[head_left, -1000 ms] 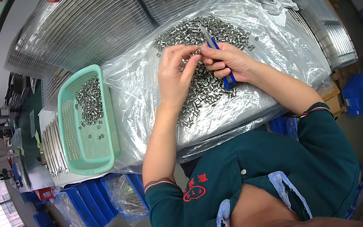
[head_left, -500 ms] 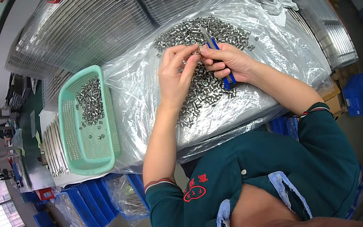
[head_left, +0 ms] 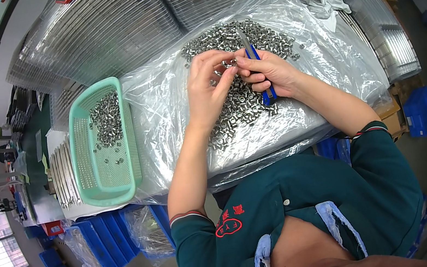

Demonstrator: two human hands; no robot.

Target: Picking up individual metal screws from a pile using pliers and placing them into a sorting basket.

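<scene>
My two hands meet over a wide heap of small metal rings [head_left: 245, 107] lying on clear plastic sheeting [head_left: 162, 122]. Between the thumb and fingers of my left hand [head_left: 208, 87] is a small shiny metal ring [head_left: 227, 64]. My right hand [head_left: 274, 72] is closed around a blue utility knife [head_left: 268, 92], its blade out and pointing away from me. The right thumb and fingertip come up against the ring at the left fingertips. Whether the right fingers also pinch a ring is hidden.
Left of the sheeting stands a pale green plastic basket [head_left: 134, 162] with more metal rings inside. Stacked clear plastic trays [head_left: 115, 32] line the back. A white cloth [head_left: 328, 6] lies at the far right. Blue bins [head_left: 103, 244] stand below the table's left edge.
The left fingers have spread a little, and the ring between them shows more plainly. The right hand and knife have barely moved. People in the background have shifted.
</scene>
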